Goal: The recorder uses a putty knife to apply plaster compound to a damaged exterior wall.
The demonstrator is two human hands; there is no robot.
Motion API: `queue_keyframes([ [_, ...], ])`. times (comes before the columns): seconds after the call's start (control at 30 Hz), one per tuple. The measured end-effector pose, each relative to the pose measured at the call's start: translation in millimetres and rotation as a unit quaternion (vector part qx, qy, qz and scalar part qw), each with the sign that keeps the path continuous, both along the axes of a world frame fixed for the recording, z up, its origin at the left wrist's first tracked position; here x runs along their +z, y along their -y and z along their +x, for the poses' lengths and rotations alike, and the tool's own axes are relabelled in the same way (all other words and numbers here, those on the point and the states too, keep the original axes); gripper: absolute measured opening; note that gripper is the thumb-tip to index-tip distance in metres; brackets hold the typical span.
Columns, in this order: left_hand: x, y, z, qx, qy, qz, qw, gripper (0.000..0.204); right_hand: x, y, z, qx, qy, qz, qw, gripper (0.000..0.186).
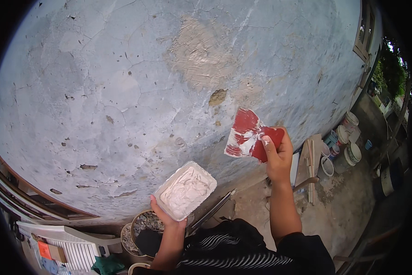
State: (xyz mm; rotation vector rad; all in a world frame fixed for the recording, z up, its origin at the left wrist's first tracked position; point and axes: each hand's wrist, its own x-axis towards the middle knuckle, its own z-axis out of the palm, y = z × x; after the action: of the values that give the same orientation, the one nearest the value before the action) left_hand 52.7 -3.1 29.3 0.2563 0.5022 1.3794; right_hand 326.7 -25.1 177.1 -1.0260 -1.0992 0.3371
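In my right hand (279, 153) is a red putty spreader (246, 133), its blade smeared with white paste and raised in front of the wall. My fingers close round its narrower end. My left hand (167, 213) grips a white rectangular tub (210, 183) from below and the side. Thick off-white putty (186, 192) fills the tub, its surface rough and stirred. The pale blue wall (109, 110) ahead is cracked and pitted. A rough beige patch (203, 52) spreads over its upper part, with a small bare brown hole (218, 97) just below.
Several buckets (352, 155) stand on the ground at the right, beside wooden strips (311, 172) leaning near the wall. A white slatted bench (80, 250) with items on it is at the lower left. Round containers of grey rubble (147, 223) sit below the tub.
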Motion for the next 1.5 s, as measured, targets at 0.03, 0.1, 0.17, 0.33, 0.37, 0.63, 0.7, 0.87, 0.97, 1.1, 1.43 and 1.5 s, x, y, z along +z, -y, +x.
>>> queue_keyframes([
  [0.03,0,-3,1,-0.019,-0.009,-0.007,1.0,0.09,-1,9,-10,0.063,-0.09,-0.027,0.994,0.007],
  [0.1,5,-5,12,-0.025,-0.013,-0.01,1.0,0.089,-25,16,-12,0.061,-0.034,-0.054,0.996,0.012],
  [0.17,14,-4,19,-0.042,-0.018,-0.012,0.999,0.088,-47,15,-17,0.027,0.039,-0.071,0.996,0.012],
  [0.33,27,3,24,-0.037,-0.049,0.024,0.998,0.088,-58,14,-24,0.027,0.158,-0.053,0.986,0.014],
  [0.37,28,3,24,-0.047,-0.059,0.035,0.997,0.088,-56,13,-24,0.026,0.205,-0.034,0.978,0.016],
  [0.63,21,-8,20,-0.023,-0.066,0.017,0.997,0.084,-62,10,-23,0.122,0.26,-0.092,0.953,0.016],
  [0.7,15,-11,19,-0.005,-0.06,0.0,0.998,0.083,-57,12,-29,0.134,0.27,-0.087,0.949,0.016],
  [0.87,8,-16,21,0.01,-0.043,-0.006,0.999,0.083,-47,3,-42,0.173,0.314,-0.09,0.929,0.018],
  [0.97,9,-17,21,-0.005,-0.035,0.016,0.999,0.084,-44,-10,-31,0.092,0.324,-0.123,0.934,0.016],
  [1.1,17,-10,18,0.007,-0.046,0.001,0.999,0.085,-37,-13,-29,0.041,0.271,-0.085,0.958,0.015],
  [1.43,3,-12,9,0.008,-0.03,-0.004,1.0,0.086,-43,-14,-55,0.133,0.298,-0.147,0.934,0.015],
  [1.5,5,-12,10,0.004,-0.03,0.0,1.0,0.086,-45,-22,-48,0.072,0.266,-0.101,0.956,0.014],
])
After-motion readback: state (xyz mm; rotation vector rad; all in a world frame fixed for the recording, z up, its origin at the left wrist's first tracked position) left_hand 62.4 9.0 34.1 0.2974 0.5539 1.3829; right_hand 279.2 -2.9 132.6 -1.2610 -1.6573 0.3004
